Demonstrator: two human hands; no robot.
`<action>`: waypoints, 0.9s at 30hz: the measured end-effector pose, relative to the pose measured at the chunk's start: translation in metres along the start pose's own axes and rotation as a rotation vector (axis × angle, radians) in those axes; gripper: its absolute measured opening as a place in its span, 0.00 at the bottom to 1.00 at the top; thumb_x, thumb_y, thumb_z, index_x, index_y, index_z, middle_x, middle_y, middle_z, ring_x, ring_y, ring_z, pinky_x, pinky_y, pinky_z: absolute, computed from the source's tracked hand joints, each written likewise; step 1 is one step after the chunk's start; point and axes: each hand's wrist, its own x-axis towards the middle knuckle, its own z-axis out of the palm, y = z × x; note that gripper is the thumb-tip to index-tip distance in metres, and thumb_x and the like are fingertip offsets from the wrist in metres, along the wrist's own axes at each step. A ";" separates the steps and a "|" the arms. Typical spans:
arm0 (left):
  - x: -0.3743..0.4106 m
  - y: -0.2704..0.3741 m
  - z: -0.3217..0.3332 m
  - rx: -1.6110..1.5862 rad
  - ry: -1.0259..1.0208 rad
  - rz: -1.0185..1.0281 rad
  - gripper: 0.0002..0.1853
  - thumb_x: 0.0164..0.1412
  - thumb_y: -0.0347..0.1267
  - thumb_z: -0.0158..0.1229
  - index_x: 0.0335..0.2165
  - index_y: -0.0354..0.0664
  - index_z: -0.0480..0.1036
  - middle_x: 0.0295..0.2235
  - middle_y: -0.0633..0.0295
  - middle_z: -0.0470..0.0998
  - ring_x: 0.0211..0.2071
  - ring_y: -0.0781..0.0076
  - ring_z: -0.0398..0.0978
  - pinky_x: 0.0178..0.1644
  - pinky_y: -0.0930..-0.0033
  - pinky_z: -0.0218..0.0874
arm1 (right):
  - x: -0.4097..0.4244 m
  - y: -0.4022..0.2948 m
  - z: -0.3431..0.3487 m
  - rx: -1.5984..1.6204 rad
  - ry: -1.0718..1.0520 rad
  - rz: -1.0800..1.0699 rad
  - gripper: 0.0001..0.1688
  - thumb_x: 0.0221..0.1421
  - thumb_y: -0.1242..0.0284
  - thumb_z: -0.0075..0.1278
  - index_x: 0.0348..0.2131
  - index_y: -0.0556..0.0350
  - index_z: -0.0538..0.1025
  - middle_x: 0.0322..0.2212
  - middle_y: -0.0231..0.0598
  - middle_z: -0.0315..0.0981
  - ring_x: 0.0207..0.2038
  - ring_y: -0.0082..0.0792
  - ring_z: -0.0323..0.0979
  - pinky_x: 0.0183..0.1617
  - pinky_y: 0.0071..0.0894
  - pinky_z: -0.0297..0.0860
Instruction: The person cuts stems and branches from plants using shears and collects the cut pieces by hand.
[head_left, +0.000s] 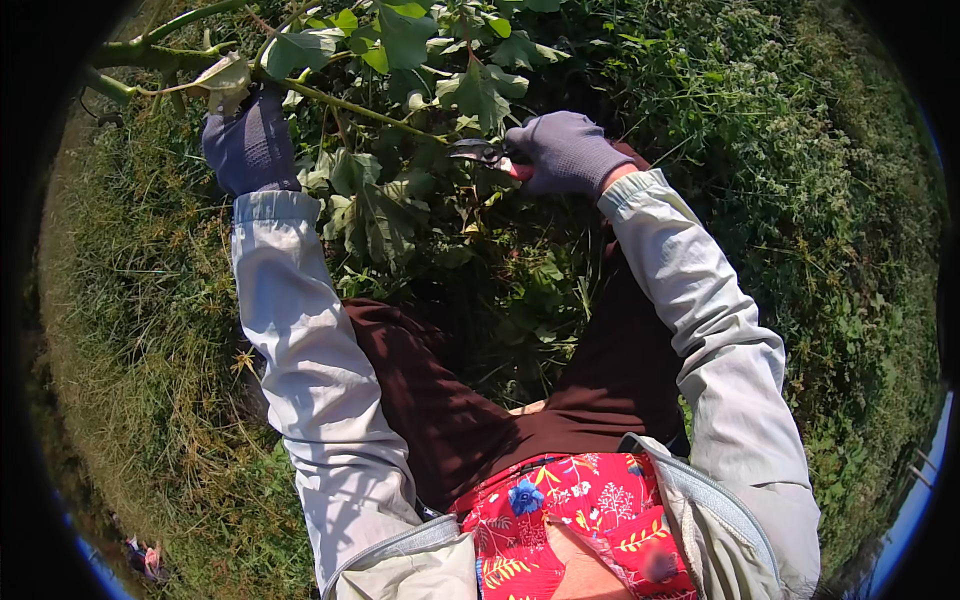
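Observation:
My left hand, in a grey knitted work glove, is closed at a leafy green branch near the upper left; leaves partly hide its fingers. In my right hand, gloved alike, is a pair of pruning shears with a red handle. The metal blades point left and lie beside the thin end of the branch; whether they touch it, I cannot tell. Broad lobed leaves hang above and left of the blades, and drooping leaves hang between my hands.
Thicker green stems cross the upper left corner. Dense weeds stand on the right, with dry grass on the left. My knees are spread around low greenery. A small pink and dark thing lies at the far lower left.

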 end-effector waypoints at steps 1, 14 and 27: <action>-0.002 0.001 0.001 0.003 -0.012 0.016 0.21 0.52 0.37 0.64 0.41 0.32 0.78 0.35 0.58 0.82 0.34 0.74 0.76 0.42 0.70 0.64 | -0.001 0.000 0.000 0.002 -0.011 0.004 0.23 0.42 0.57 0.58 0.36 0.49 0.75 0.27 0.42 0.75 0.34 0.48 0.75 0.36 0.46 0.71; -0.002 0.007 0.000 0.114 -0.032 0.016 0.14 0.51 0.31 0.64 0.37 0.36 0.79 0.31 0.59 0.82 0.31 0.74 0.78 0.39 0.70 0.67 | -0.021 0.002 -0.016 -0.050 -0.120 0.092 0.30 0.42 0.58 0.57 0.47 0.46 0.76 0.35 0.43 0.74 0.39 0.48 0.74 0.42 0.44 0.71; -0.005 0.015 0.004 0.102 -0.067 0.010 0.17 0.50 0.36 0.62 0.36 0.34 0.78 0.34 0.56 0.82 0.35 0.66 0.78 0.44 0.66 0.64 | 0.000 -0.004 0.000 -0.128 0.127 -0.008 0.31 0.41 0.54 0.59 0.43 0.48 0.72 0.35 0.42 0.71 0.36 0.47 0.75 0.37 0.45 0.71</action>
